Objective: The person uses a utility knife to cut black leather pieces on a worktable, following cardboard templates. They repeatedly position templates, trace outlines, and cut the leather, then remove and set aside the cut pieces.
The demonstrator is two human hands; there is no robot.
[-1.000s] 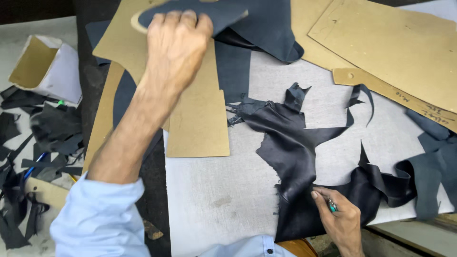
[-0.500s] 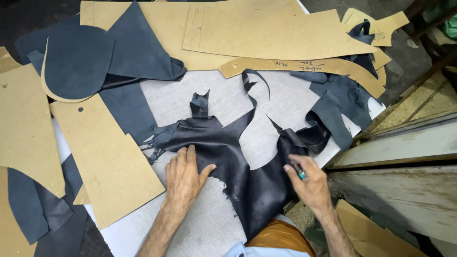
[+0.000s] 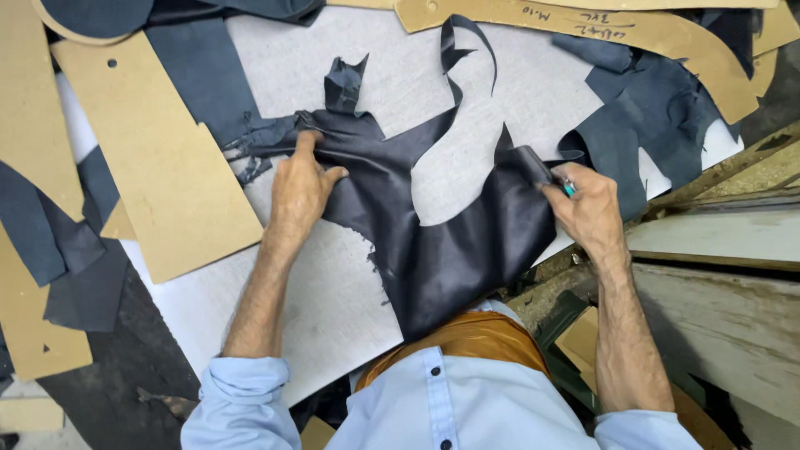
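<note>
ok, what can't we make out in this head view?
- Tool in right hand: only a teal tip shows; the fingers hide the rest.
- Leather: near edge hidden by the shirt.
- Top template: cut off by the frame's top edge.
- Left hand: fingertips buried in leather folds.

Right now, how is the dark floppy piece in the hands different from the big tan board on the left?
The dark leather piece is ragged-edged and wrinkled; the tan board has straight edges and lies flat. Both hands grip the leather: left hand, right hand. Nobody touches the board. Both rest on the grey table.
</note>
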